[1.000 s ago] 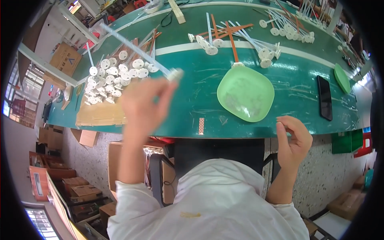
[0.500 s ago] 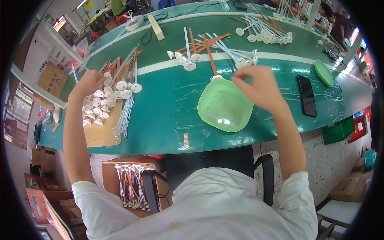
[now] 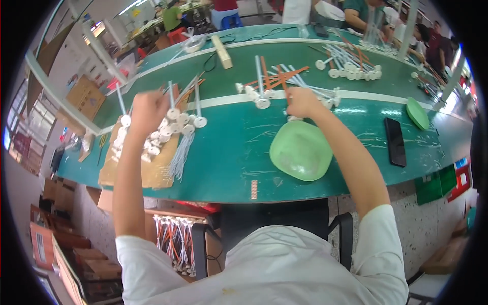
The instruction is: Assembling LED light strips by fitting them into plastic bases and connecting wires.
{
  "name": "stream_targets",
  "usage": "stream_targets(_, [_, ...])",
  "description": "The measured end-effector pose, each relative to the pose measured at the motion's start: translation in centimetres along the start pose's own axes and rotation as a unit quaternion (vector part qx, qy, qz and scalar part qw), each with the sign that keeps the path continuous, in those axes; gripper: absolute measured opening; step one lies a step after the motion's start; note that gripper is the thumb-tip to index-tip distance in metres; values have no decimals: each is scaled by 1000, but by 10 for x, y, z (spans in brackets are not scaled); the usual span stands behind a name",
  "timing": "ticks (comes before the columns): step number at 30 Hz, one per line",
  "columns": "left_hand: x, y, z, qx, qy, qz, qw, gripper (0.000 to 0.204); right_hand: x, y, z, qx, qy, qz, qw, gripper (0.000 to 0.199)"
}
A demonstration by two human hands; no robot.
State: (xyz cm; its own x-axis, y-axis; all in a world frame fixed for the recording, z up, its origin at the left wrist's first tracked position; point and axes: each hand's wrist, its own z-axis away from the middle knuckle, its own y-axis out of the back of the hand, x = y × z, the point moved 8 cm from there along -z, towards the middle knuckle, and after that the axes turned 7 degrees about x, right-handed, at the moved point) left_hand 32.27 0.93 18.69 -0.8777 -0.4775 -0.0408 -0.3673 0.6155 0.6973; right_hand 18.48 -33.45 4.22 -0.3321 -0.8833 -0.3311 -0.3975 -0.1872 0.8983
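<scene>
My left hand (image 3: 145, 110) is over the pile of white rods with round disc bases (image 3: 168, 127) lying on a cardboard sheet (image 3: 152, 168) at the left; its fingers are curled on one or more rods there. My right hand (image 3: 302, 101) reaches past the green plastic bowl (image 3: 301, 151) to the loose white and orange rods (image 3: 277, 81) in the middle of the green table (image 3: 229, 162); its fingers are closed at a rod, though the grip is partly hidden.
A black phone (image 3: 395, 141) lies right of the bowl, and a green lid (image 3: 418, 113) beyond it. More white rods (image 3: 353, 66) lie far right. A wooden block (image 3: 222, 52) and cables sit at the back. Other people work at the far side.
My left hand has settled onto the disc-rod pile at the left. My right hand moved from over the bowl farther out to the loose rods behind it.
</scene>
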Motion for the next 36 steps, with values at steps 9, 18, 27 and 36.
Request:
stream_targets(9, [178, -26, 102, -33, 267, 499, 824, 11, -18, 82, 69, 49, -140, -497, 855, 30])
stream_targets(18, [281, -22, 114, -31, 167, 435, 884, 36, -60, 106, 231, 211, -140, -476, 842, 19])
stream_targets(27, [282, -38, 144, 7, 294, 667, 685, 58, -76, 133, 261, 279, 37, -423, 861, 24])
stream_targets(36, [294, -56, 180, -87, 344, 853, 383, 61, -106, 130, 309, 372, 329, -313, 810, 20])
